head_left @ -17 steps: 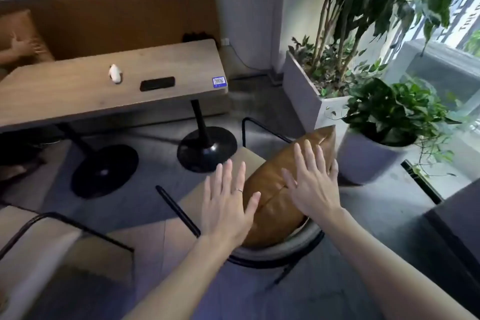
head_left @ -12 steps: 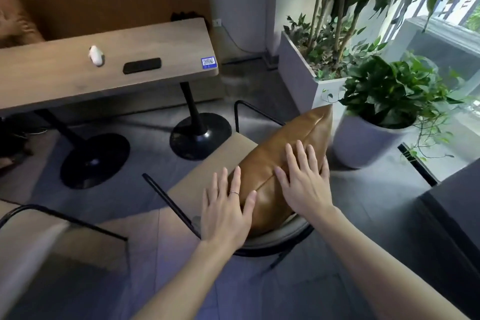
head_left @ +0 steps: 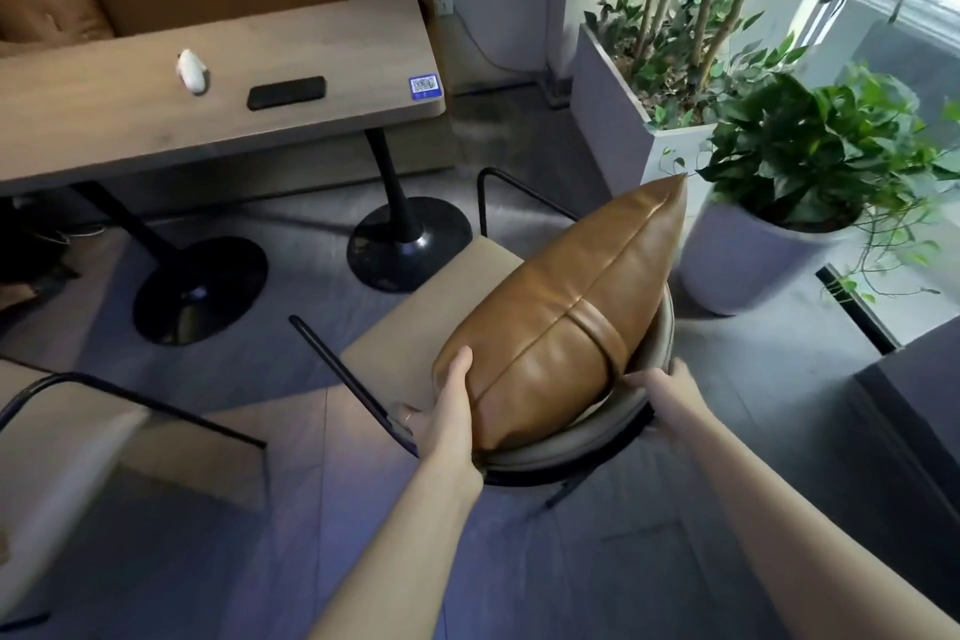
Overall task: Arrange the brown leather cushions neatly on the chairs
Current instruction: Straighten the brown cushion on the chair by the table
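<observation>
I have the brown leather cushion (head_left: 566, 312) standing on edge in the chair (head_left: 415, 296), its seam running from my near side up toward one o'clock, where its far corner points at the round white planter (head_left: 748, 265). It leans against the curved backrest (head_left: 582, 447), which is the side nearest me, so I am reaching over the back of the chair to work.

My left hand (head_left: 441, 411) wraps the cushion's near left end, thumb up on the front face and the other fingers mostly hidden behind; it is closed around the leather. My right hand (head_left: 665, 390) sits at four o'clock from the cushion's middle, fingers slipped in between the cushion and the backrest. I cannot tell how firmly it is pinching, since the fingertips are hidden.

The step, as I read it, is squaring the cushion up against the backrest. To do it well I want both hands working evenly: the left steadies the near end while the right eases the lower edge along the rest, so the seam ends up centred and upright, not skewed toward the planter. Leather slides and then grabs, so small nudges are better than one shove. I should also keep it from tipping forward onto the tan seat.

The wooden table (head_left: 218, 120) at eleven o'clock, carrying a black phone (head_left: 285, 92), stays well apart and needs no attention.
</observation>
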A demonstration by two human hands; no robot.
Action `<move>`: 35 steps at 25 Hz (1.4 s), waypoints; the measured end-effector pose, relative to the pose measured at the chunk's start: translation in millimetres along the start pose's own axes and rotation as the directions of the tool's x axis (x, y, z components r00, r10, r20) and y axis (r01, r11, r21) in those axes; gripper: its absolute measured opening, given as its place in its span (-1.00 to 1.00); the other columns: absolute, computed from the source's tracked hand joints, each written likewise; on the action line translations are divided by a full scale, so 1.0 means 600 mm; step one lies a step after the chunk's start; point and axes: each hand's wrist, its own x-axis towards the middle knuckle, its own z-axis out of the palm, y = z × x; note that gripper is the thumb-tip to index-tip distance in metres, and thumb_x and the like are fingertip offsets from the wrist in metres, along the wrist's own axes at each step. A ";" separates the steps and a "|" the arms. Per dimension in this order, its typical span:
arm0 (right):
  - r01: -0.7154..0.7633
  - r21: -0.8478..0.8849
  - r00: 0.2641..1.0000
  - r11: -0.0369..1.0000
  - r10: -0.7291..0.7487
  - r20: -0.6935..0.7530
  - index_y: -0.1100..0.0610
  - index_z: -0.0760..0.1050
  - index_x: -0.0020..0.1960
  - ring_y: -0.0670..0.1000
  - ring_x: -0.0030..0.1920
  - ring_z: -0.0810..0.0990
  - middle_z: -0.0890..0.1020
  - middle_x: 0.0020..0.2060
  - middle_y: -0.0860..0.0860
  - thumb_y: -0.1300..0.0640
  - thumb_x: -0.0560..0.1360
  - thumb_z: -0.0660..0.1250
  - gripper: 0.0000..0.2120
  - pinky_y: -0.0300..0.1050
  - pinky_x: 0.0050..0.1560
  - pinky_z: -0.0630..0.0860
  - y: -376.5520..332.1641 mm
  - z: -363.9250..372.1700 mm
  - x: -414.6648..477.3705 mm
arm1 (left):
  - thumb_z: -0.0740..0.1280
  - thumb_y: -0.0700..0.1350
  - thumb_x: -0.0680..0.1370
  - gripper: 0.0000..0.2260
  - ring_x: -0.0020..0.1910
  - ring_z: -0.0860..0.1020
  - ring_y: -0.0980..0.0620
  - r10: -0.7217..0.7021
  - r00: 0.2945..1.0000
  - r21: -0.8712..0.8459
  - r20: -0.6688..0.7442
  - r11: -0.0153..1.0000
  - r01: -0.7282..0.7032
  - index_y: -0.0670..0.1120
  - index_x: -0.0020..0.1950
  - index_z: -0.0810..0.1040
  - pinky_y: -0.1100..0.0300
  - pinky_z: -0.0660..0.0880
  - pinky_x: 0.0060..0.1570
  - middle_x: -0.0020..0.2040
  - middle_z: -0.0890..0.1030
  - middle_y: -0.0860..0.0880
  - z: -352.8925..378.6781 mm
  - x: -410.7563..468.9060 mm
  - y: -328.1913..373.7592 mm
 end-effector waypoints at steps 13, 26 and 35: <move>0.106 -0.005 0.994 0.994 -0.106 -0.019 0.05 0.57 0.19 0.22 0.13 0.68 0.72 0.07 0.10 0.01 0.34 0.55 -0.54 0.28 0.11 0.67 -0.014 0.102 0.015 | 0.60 0.32 0.22 0.05 0.30 0.53 -0.20 0.116 0.993 0.073 0.029 0.990 -0.118 0.03 0.60 0.25 -0.17 0.47 0.35 0.40 0.52 -0.08 -0.003 0.089 0.100; 0.131 0.081 0.991 0.988 -0.129 -0.024 0.13 0.41 0.48 0.22 0.35 0.57 0.60 0.34 0.15 -0.32 0.23 0.51 -0.05 0.25 0.24 0.61 -0.091 0.343 -0.029 | 0.65 0.21 0.23 -0.02 0.11 0.60 -0.23 0.171 0.980 0.172 0.102 0.967 -0.187 0.01 0.55 0.31 -0.21 0.56 0.19 0.27 0.55 -0.13 -0.059 0.255 0.334; 0.195 0.090 0.980 0.977 -0.197 0.016 0.19 0.12 0.66 0.19 0.56 0.33 0.42 0.53 0.18 -0.34 0.38 0.49 0.08 0.13 0.45 0.40 -0.137 0.512 -0.046 | 0.65 0.17 0.24 -0.21 -0.01 0.66 -0.19 0.217 0.970 0.200 0.105 0.951 -0.235 -0.01 0.39 0.49 -0.10 0.62 0.00 0.17 0.65 -0.14 -0.105 0.379 0.489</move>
